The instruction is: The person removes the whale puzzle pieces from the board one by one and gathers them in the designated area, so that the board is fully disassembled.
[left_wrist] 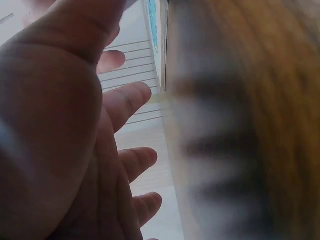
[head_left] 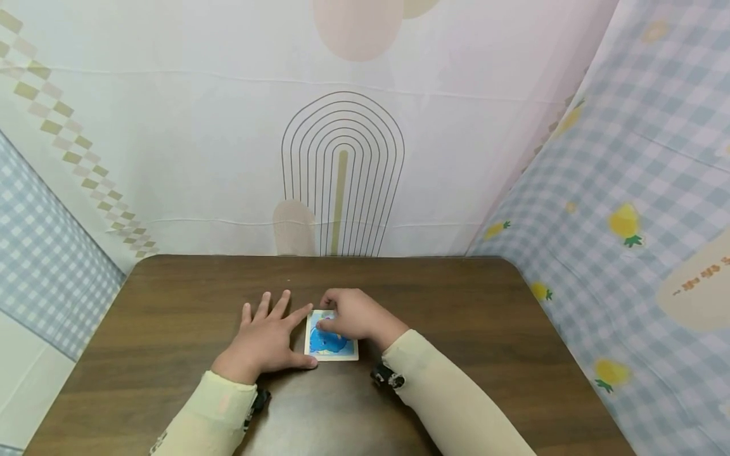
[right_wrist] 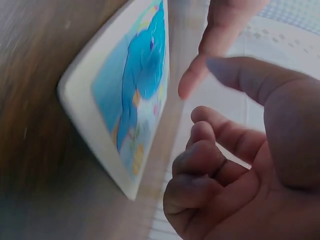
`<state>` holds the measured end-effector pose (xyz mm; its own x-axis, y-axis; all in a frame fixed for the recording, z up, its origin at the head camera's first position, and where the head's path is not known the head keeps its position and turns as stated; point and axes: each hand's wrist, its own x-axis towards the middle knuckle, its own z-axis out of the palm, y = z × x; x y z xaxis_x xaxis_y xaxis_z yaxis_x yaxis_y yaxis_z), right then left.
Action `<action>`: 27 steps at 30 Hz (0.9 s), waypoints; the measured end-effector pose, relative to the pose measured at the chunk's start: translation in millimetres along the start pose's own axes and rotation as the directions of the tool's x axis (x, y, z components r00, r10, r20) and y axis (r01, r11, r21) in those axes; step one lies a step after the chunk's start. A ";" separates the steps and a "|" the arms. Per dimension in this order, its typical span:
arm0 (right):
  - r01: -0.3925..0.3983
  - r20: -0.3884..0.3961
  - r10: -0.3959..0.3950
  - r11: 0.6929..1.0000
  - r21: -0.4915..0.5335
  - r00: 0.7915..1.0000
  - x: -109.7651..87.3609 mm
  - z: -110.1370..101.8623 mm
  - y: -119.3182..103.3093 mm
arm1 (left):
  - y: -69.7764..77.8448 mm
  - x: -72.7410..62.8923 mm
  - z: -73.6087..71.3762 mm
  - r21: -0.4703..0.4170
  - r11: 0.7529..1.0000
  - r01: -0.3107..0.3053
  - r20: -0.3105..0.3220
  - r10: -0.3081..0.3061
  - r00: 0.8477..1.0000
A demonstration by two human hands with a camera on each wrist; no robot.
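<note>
A small square picture board with a pale border and a blue cartoon animal lies on the brown table. To its left is my left hand, fingers spread, with the index fingertip at its upper left corner and the thumb tip at its lower left corner. My right hand is over the upper right part of the board and hides some of the picture. In the right wrist view its fingers are bent and the thumb stands apart, with nothing between them. The board shows a thick rounded edge there.
Behind the table hangs a white cloth with arches and checks. A blue checked cloth with lemon prints hangs at the right, and another checked cloth at the left. Dark wrist cameras sit at both cuffs.
</note>
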<state>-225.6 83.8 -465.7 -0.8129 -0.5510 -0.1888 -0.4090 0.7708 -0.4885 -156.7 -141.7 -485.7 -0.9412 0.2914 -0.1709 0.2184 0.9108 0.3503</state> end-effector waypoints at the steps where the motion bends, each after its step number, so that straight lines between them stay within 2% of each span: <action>1: -0.013 0.003 0.013 1.000 0.023 1.000 2.1 1.3 -0.7 | -0.3 0.1 0.2 0.003 1.000 0.000 0.001 0.000 1.000; 5: -0.058 0.019 0.057 0.997 0.056 0.998 9.8 6.5 -2.9 | -0.7 0.2 0.2 -0.007 1.000 0.006 0.013 -0.006 1.000; 13: -0.145 0.053 0.143 0.989 0.036 0.988 18.6 15.4 -6.0 | -1.7 1.4 0.6 -0.038 0.999 0.008 0.011 -0.008 1.000; 27: -0.167 0.071 0.164 0.986 0.028 0.984 20.7 17.4 -9.6 | -4.0 6.0 3.5 -0.074 0.997 0.036 0.019 -0.034 0.999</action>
<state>-231.3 59.4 -479.8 -0.8377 -0.4381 -0.3261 -0.2563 0.8426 -0.4736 -162.3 -142.6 -491.3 -0.9432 0.2654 -0.1999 0.1652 0.8966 0.4108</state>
